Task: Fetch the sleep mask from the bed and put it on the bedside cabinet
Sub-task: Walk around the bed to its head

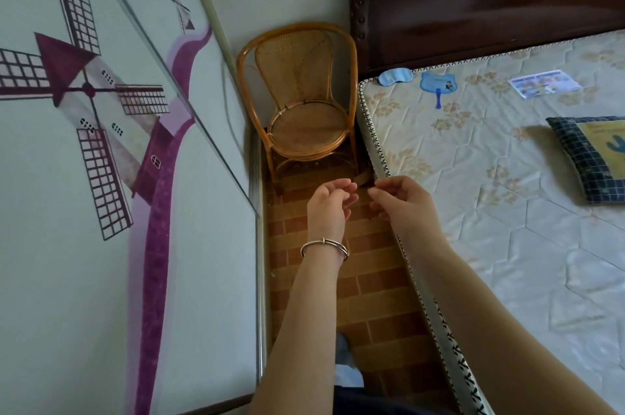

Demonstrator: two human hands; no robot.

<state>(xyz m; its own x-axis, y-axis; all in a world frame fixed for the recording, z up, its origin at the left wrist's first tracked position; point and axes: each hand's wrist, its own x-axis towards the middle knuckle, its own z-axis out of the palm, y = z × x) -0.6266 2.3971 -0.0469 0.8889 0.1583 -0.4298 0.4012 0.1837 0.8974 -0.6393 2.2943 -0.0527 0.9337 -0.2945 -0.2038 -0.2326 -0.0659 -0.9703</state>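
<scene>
A light blue sleep mask (395, 76) lies at the far left corner of the bare quilted mattress (490, 184), close to the dark headboard. My left hand (329, 205), with a silver bangle on the wrist, hovers over the brick-pattern floor with fingers loosely curled and nothing in them. My right hand (404, 200) hangs beside it at the mattress edge, fingers apart and empty. Both hands are well short of the mask. No bedside cabinet shows in this view.
A rattan chair (304, 107) fills the end of the narrow aisle between the wardrobe door with a windmill picture (101, 144) and the bed. On the mattress lie a blue hand fan (438, 85), a printed card (544, 83) and a checked pillow (592, 157).
</scene>
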